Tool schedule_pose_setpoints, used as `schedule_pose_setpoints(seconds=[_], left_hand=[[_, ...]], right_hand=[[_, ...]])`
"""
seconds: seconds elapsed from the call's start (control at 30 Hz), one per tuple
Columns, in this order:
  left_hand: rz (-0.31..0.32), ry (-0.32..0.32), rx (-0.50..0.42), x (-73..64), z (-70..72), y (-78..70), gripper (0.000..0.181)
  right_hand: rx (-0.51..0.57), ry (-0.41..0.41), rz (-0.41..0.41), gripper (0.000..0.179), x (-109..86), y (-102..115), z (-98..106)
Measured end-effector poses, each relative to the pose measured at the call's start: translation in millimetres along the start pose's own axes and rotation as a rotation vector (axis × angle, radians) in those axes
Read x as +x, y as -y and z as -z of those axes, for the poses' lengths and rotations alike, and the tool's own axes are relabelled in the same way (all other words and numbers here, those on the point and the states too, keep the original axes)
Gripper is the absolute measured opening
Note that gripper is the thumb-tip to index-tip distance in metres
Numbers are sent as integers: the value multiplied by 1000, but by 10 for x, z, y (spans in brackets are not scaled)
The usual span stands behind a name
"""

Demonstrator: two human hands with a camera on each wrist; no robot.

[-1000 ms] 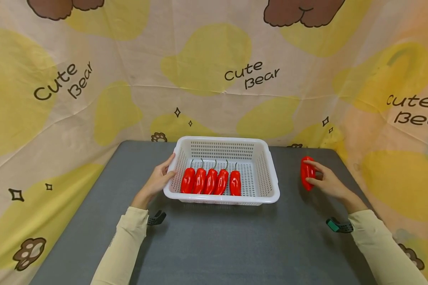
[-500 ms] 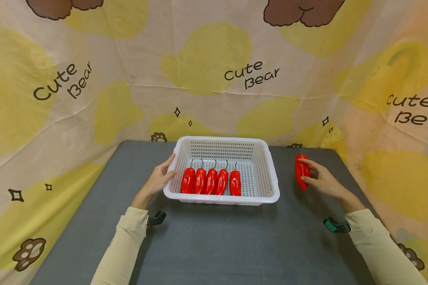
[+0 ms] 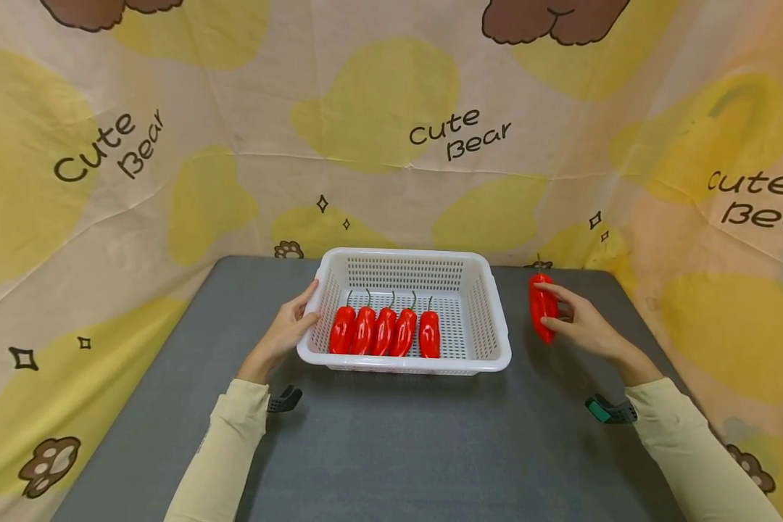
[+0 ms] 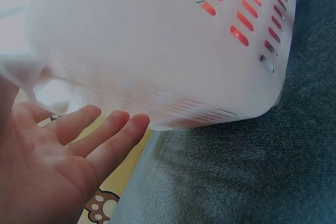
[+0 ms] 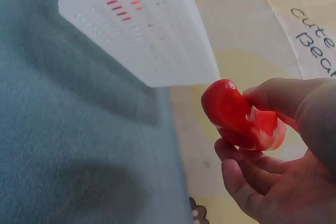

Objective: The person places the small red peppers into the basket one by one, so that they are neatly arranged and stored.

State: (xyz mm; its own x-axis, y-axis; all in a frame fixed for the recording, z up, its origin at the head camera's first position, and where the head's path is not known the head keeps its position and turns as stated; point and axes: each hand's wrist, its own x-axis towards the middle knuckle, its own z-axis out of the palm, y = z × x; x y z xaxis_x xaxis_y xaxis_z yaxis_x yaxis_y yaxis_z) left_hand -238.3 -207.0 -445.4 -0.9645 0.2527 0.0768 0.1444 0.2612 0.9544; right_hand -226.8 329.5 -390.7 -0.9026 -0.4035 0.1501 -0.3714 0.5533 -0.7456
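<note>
A white perforated plastic basket (image 3: 479, 354) stands on the table with several red peppers (image 3: 383, 332) lying side by side in it, green stems pointing away from me. My left hand (image 3: 283, 330) holds the basket's left rim, the thumb over the edge. In the left wrist view, the fingers (image 4: 118, 142) of that hand lie along the outer wall. To the right of the basket, my right hand (image 3: 587, 322) pinches another red pepper (image 3: 541, 308) between thumb and fingers. The right wrist view shows this pepper (image 5: 231, 111) end-on, raised above the tabletop.
The dark grey table (image 3: 391, 449) carries the basket. A cloth (image 3: 365, 109) printed with bears and yellow patches hangs behind and along both sides. Each wrist wears a dark strap (image 3: 610, 409).
My right hand has moved left toward the basket and slightly away from me, carrying the pepper. The left hand and the basket have stayed put.
</note>
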Motion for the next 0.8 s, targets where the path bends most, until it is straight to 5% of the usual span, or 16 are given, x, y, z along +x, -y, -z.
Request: schedule_pose_setpoints(seconds=[0.8], left_hand=[[3,3,-15,13,-4,7,69]], right_hand=[[71,24,35,65,193,258,-167]])
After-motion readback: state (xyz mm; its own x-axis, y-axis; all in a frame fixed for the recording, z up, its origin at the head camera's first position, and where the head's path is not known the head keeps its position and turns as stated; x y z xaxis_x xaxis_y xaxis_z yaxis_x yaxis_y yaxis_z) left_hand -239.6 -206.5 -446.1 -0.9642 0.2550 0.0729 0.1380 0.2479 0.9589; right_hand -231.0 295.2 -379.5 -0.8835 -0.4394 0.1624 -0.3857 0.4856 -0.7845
